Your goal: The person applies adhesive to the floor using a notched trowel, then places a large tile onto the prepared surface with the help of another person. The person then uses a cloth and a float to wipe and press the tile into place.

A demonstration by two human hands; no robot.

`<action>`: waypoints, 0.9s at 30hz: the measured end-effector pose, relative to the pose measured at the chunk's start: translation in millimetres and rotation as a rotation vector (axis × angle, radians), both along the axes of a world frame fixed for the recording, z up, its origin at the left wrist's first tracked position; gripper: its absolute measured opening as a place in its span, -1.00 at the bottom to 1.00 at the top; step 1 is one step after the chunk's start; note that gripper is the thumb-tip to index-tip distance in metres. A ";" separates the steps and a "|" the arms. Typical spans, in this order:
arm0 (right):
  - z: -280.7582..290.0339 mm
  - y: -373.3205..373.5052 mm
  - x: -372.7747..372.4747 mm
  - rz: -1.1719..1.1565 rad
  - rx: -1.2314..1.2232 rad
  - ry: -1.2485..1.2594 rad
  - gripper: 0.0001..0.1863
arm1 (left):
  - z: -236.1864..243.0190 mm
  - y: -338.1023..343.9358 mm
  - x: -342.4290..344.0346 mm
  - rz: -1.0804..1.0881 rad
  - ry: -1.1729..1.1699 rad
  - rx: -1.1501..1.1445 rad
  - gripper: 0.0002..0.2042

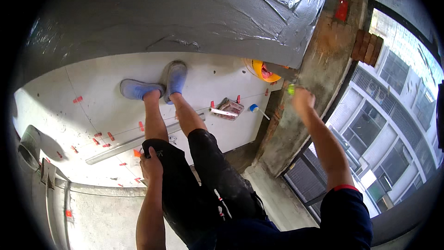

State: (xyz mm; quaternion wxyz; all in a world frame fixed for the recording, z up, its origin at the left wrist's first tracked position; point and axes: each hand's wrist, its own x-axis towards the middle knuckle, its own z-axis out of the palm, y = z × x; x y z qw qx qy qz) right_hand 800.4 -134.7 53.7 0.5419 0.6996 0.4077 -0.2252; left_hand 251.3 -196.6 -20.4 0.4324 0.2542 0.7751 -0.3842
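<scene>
The person's right grip point(304, 100) pinches a small yellow-green thing point(291, 89) before the rough concrete column point(311, 58), near a rounded yellow container point(257, 69). The left grip point(151, 165) rests by the knee, its hold impossible to tell, beside an orange piece point(137, 153).

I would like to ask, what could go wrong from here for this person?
A backward step might land on the long grey metal bar behind the blue slip-on shoes. The small red plastic wedges on the white tiled floor might catch a shoe. The small yellow-green object in the right hand, blurred here, might slip and fall.
</scene>
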 end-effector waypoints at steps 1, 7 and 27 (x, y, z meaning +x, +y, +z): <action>-8.2 7.2 -15.6 0.012 -0.017 0.020 -0.75 | -0.6 0.3 2.4 0.011 0.003 0.005 -0.22; -39.5 97.4 -216.4 0.074 0.082 0.457 -0.64 | 6.4 -6.6 3.1 0.064 0.040 0.058 -0.20; 43.2 219.7 -496.4 0.145 0.288 1.078 -0.49 | 54.0 -16.0 -92.1 0.745 -0.044 0.532 -0.39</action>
